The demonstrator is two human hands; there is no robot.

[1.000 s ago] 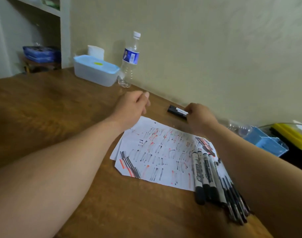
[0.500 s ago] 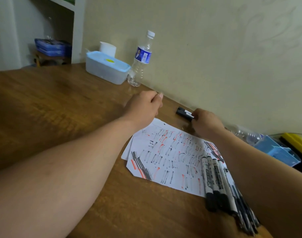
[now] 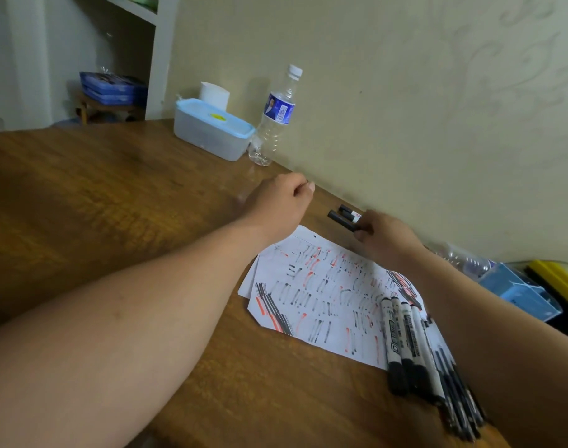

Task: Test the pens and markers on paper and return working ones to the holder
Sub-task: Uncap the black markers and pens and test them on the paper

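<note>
Head cam: your right hand (image 3: 386,240) now grips a black marker (image 3: 340,219) at the far edge of the table (image 3: 114,205), close to the wall (image 3: 405,92). A second ago the hand was only laid over that spot. Now the marker's end sticks out of your fingers to the left and looks raised off the wood. A second dark piece with a white label (image 3: 352,212) sits just behind it. Can't tell if that's another marker lying there or also in your grip.

Your left hand (image 3: 276,205) is curled into a loose fist past the far corner of the paper (image 3: 324,302), thumb against index, nothing visible in it. It has barely moved over the last second.

The paper hasn't shifted: flat on the table, dense with black and red test strokes. A row of white-barrelled markers (image 3: 402,337) lies side by side on its near right corner, with a bunch of thin dark pens (image 3: 460,405) just beside them.

The blue holder (image 3: 518,295) (my guess from its shape) is at the right edge near the wall, well apart from the marker you picked.

My read: this is pickup of the next test item, not a return. You need the cap off next, so the left hand probably comes over, then a stroke on paper. White space is tight, so a faint line could get lost among the old strokes.
</note>
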